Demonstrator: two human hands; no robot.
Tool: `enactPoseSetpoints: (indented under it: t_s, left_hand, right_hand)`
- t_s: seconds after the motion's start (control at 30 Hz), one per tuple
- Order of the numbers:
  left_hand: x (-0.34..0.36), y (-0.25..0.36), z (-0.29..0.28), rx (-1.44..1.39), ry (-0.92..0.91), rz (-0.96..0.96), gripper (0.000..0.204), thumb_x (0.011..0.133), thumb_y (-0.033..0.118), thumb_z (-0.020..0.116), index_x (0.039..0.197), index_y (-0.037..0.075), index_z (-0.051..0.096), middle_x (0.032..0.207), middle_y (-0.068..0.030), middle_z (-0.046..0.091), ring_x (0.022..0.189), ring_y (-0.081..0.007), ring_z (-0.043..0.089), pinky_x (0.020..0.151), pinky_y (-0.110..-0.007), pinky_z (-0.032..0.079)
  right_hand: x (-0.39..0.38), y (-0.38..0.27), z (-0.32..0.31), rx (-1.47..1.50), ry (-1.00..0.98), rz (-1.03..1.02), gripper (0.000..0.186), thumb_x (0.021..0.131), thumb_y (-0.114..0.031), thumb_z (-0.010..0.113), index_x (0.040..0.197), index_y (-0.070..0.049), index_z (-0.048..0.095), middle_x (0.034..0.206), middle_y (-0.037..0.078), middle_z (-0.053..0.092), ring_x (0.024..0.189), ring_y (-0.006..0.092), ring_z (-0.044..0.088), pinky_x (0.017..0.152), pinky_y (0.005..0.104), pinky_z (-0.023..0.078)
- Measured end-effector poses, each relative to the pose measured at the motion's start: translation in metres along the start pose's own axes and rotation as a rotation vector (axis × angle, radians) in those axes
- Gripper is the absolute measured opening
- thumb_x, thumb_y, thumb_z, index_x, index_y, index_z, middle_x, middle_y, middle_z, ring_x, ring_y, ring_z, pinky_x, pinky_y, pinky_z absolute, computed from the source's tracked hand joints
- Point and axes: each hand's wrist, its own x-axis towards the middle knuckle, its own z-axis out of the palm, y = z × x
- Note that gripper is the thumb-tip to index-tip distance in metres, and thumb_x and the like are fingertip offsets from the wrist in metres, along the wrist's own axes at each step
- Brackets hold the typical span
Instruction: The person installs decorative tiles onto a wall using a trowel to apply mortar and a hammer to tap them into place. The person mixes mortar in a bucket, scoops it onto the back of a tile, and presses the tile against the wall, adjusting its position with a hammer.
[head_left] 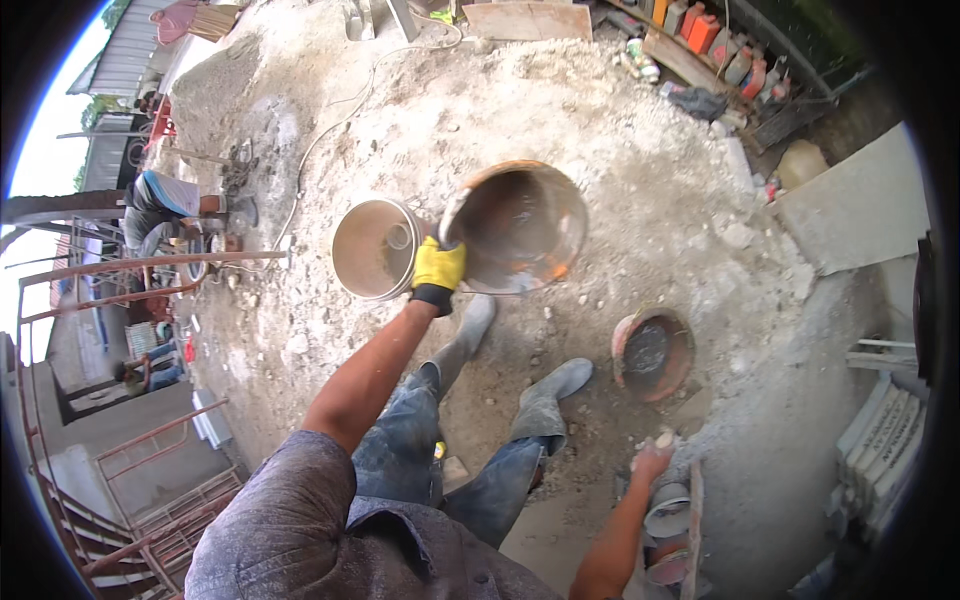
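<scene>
My left hand [438, 268], in a yellow work glove with a dark cuff, grips the left rim of a large round tub [560, 205]. The tub is tilted, and its inside is smeared with grey and orange-brown residue. Just left of that hand stands a pale round bucket [345, 250] with its opening showing. My bare right hand [652, 460] is low on the right, fingers curled; a small pale patch shows at the fingertips, too small to name. Beyond it sits a smaller reddish bucket [622, 352] with grey wet material inside. A whitish bucket [668, 512] lies beside my right forearm.
Rough, dusty ground with loose stones surrounds my boots [545, 400]. A hose [300, 185] snakes across the left. A person [165, 200] bends over at the far left, near metal scaffolding [150, 270]. Stacked bags [885, 440] lie at right, coloured jugs [703, 33] at upper right.
</scene>
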Motion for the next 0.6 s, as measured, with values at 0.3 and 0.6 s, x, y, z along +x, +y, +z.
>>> enactPoseSetpoints:
  t_s: [0.3, 0.6]
  left_hand:
    - [0.131, 0.055, -0.172, 0.436, 0.428, 0.567, 0.057, 0.082, 0.015, 0.064, 0.137, 0.030, 0.056, 0.134, -0.0146, 0.059, 0.099, -0.0394, 0.066, 0.081, -0.047, 0.055]
    - [0.228, 0.148, -0.298, 0.507, 0.482, 0.827, 0.045, 0.088, 0.010, 0.059, 0.132, 0.019, 0.061, 0.141, -0.0146, 0.054, 0.118, -0.0320, 0.061, 0.090, -0.040, 0.054]
  right_hand:
    - [-0.112, -0.059, -0.007, -0.020, -0.104, 0.039, 0.060, 0.073, -0.014, 0.076, 0.126, 0.005, 0.055, 0.114, 0.026, 0.064, 0.102, 0.0437, 0.063, 0.092, 0.0492, 0.049]
    - [-0.231, -0.128, -0.030, 0.044, -0.087, 0.167, 0.053, 0.077, -0.012, 0.076, 0.121, 0.005, 0.051, 0.104, 0.022, 0.063, 0.089, 0.0378, 0.066, 0.081, 0.0459, 0.051]
